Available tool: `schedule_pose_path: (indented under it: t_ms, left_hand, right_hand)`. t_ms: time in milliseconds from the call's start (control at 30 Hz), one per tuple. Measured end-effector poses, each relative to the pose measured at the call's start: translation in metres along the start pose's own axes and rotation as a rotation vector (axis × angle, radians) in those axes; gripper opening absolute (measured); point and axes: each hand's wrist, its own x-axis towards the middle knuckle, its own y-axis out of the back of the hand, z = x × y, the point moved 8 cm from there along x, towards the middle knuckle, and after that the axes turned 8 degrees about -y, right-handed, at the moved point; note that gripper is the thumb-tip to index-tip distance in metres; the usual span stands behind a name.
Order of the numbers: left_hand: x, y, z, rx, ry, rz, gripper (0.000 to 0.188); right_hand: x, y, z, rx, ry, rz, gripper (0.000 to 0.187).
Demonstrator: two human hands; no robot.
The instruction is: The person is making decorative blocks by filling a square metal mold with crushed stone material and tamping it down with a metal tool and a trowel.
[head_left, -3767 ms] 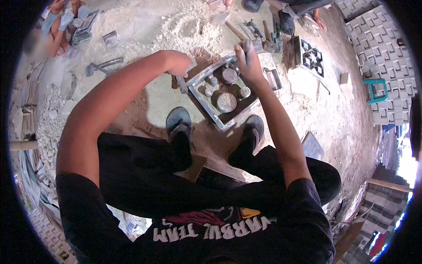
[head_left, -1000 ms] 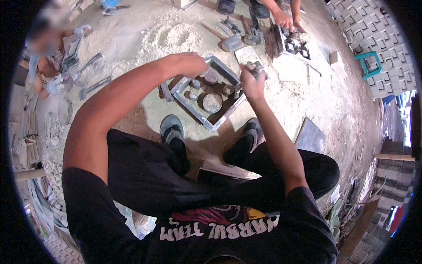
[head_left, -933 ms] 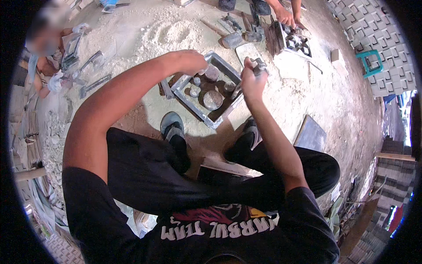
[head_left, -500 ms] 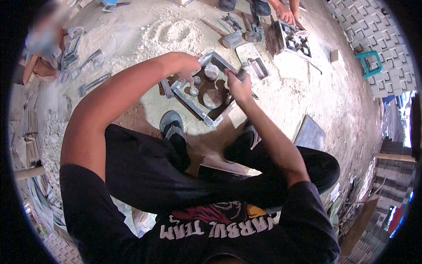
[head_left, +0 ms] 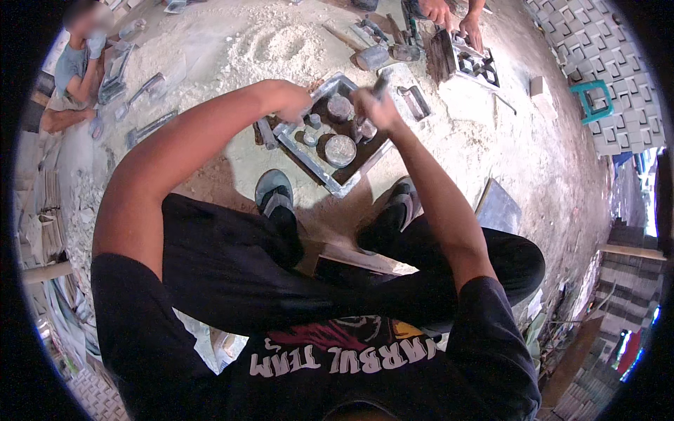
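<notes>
A square metal mould frame [head_left: 342, 188] lies in front of my feet, turned cornerwise, with dark fill inside. Within it sit two round, dusty discs, the far disc [head_left: 339, 108] and the near disc [head_left: 340, 151]. Beside them, toward the left wall, stand two small cylinders, a grey cylinder [head_left: 314, 120] and a pale cylinder [head_left: 309, 137]. My left hand [head_left: 291, 103] hovers at the frame's left corner, its fingers smeared by motion. Over the right side, my right hand [head_left: 375, 111] is closed round a dark-handled tool [head_left: 381, 86]; its working end is blurred.
Pale powder [head_left: 270, 45] is heaped beyond the frame. A hammer [head_left: 372, 57] and other tools lie at the back. Another person's hands [head_left: 472, 31] work at a second mould [head_left: 481, 70]. A person [head_left: 78, 67] sits far left. A teal stool [head_left: 592, 102] stands right.
My right hand has shifted slightly left and away from me with the tool. My left hand has drawn back slightly left. The person at far left has moved a hand up.
</notes>
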Motion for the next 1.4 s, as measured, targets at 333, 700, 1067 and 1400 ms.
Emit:
schedule_pose_path:
  t_ms: [333, 700, 1067, 1400]
  left_hand:
    - [-0.021, -0.003, -0.010, -0.088, -0.001, 0.086, 0.032]
    - [-0.014, 0.023, 0.008, -0.102, -0.026, 0.096, 0.032]
    - [0.011, 0.034, 0.001, -0.049, -0.057, 0.110, 0.034]
    - [-0.002, 0.032, -0.003, -0.077, -0.002, 0.070, 0.033]
  right_hand:
    - [-0.038, -0.004, -0.056, -0.089, 0.114, -0.171, 0.028]
    - [-0.066, -0.008, -0.039, 0.089, 0.064, 0.234, 0.042]
    - [-0.101, -0.046, -0.062, 0.001, 0.022, -0.124, 0.023]
    - [-0.116, -0.050, -0.084, 0.141, 0.125, 0.119, 0.045]
